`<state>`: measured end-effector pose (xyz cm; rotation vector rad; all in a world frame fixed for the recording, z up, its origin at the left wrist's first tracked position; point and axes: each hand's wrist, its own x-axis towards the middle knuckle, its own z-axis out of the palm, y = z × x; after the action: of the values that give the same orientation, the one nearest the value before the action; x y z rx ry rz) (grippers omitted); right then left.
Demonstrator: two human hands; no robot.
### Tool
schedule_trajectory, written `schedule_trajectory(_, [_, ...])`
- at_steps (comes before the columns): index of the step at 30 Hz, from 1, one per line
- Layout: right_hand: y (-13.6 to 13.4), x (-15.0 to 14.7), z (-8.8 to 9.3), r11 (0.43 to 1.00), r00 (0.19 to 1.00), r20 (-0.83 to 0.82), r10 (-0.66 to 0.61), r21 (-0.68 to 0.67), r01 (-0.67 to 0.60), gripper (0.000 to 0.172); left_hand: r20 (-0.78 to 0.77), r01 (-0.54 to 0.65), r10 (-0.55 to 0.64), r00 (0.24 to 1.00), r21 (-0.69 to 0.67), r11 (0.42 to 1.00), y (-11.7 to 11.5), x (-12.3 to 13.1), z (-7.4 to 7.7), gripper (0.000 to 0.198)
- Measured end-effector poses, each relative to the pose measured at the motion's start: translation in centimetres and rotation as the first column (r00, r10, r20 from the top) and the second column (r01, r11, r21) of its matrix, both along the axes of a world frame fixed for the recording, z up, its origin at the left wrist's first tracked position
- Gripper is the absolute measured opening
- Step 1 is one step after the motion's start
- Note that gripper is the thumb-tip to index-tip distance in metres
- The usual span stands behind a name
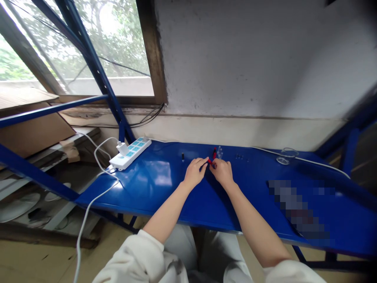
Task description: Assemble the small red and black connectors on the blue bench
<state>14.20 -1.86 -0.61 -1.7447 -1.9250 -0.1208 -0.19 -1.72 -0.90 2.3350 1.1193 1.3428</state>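
Over the middle of the blue table, both of my hands meet at a small red tube-like piece [209, 161]. My left hand [195, 171] pinches its left end between thumb and fingertips. My right hand [221, 169] has its fingers closed round the other end, which they partly hide. Just beyond the right hand are a red-and-black small tube [214, 153] and several small clear pieces [219, 151]. Left of my hands a short black-topped tube [183, 157] stands upright. More tiny clear pieces [239, 156] lie to the right, too small to name.
A white power strip [131, 153] with a plugged-in white adapter [122, 147] lies at the table's left end. Its cable hangs over the edge. A clear round dish-like item [283, 160] and a blurred-out flat item [297, 210] lie right on the blue table [147, 188].
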Motion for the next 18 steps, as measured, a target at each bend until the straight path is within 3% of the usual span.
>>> schedule_trajectory(5, [0.0, 0.0, 0.0, 0.997, 0.998, 0.004, 0.070, 0.023, -0.070, 0.013, 0.019, -0.050, 0.050, 0.999, -0.009, 0.999, 0.3, 0.0, 0.1, 0.016])
schedule_trajectory(12, [0.1, 0.1, -0.6, 0.992, 0.989, 0.080, 0.121, 0.029, -0.124, 0.014, -0.133, -0.095, 0.091, 0.987, -0.026, 0.995, 0.2, 0.0, 0.4, 0.015])
schedule_trajectory(15, [0.1, 0.0, -0.7, 0.989, 0.988, 0.052, 0.144, 0.037, -0.146, 0.016, -0.228, -0.120, 0.111, 0.967, -0.026, 0.992, 0.3, 0.0, 1.6, 0.013])
schedule_trajectory(18, [0.1, -0.1, -0.7, 0.983, 0.983, -0.054, 0.177, 0.058, -0.174, 0.020, -0.319, -0.129, 0.113, 0.941, -0.028, 0.991, 1.1, -0.6, 4.0, 0.011])
